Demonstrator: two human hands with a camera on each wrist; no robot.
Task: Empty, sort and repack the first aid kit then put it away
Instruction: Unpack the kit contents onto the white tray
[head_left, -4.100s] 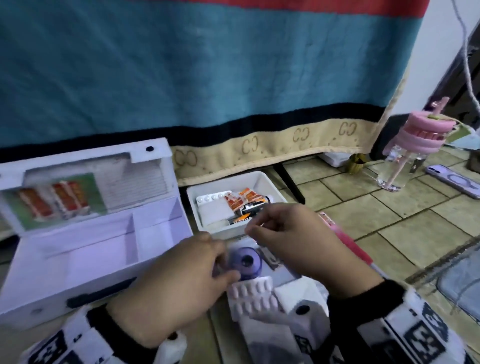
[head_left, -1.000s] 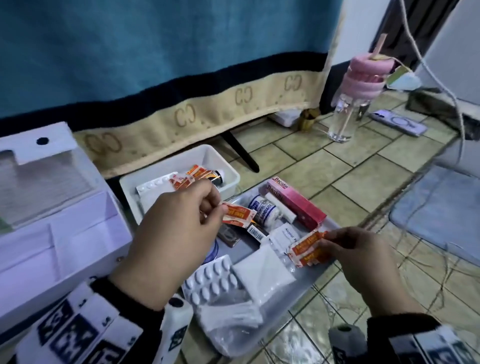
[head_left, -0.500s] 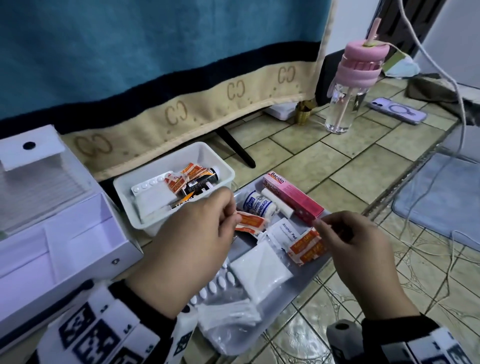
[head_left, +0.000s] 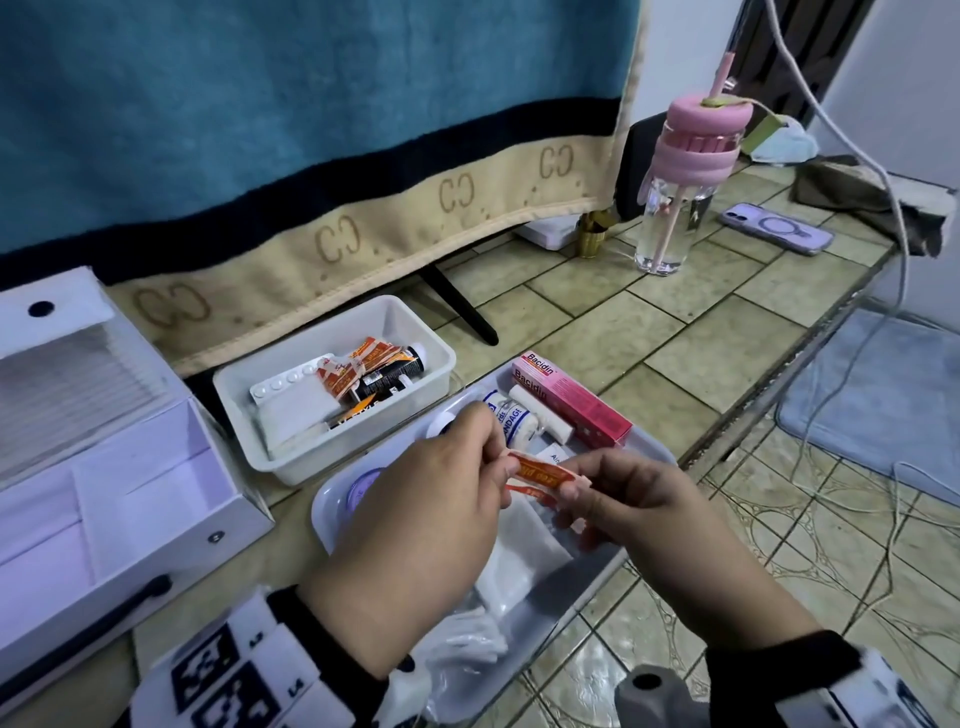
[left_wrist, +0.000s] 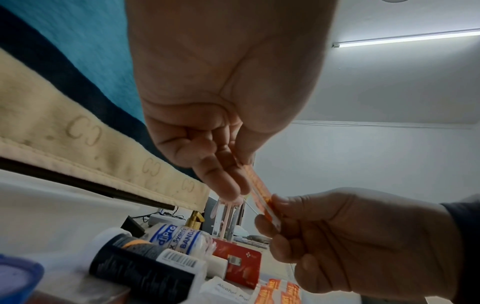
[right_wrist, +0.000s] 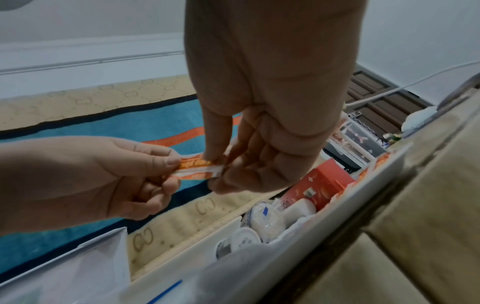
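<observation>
An orange-and-white plaster strip (head_left: 540, 475) is stretched between my two hands above the grey tray (head_left: 647, 448). My left hand (head_left: 505, 466) pinches its left end and my right hand (head_left: 572, 491) pinches its right end. The left wrist view shows the strip (left_wrist: 259, 191) edge-on between left hand (left_wrist: 242, 186) and right hand (left_wrist: 275, 208). In the right wrist view the right hand (right_wrist: 217, 167) and left hand (right_wrist: 174, 164) grip the strip (right_wrist: 195, 167). The tray holds a pink Bacidin box (head_left: 571, 402), a bandage roll (head_left: 513, 423) and gauze pads (head_left: 524, 553). The white first aid box (head_left: 156, 499) stands open at the left.
A white tub (head_left: 442, 354) behind the tray holds plasters, a blister pack and a dark tube. A pink-lidded water bottle (head_left: 685, 187) and a phone (head_left: 776, 228) sit far right on the tiled counter. A cable (head_left: 904, 260) hangs over the counter's right edge. A teal blanket (head_left: 311, 104) hangs behind.
My hands have come together over the tray. The strip that my left hand held alone is now pinched at its other end by my right hand, which left the tray's right side.
</observation>
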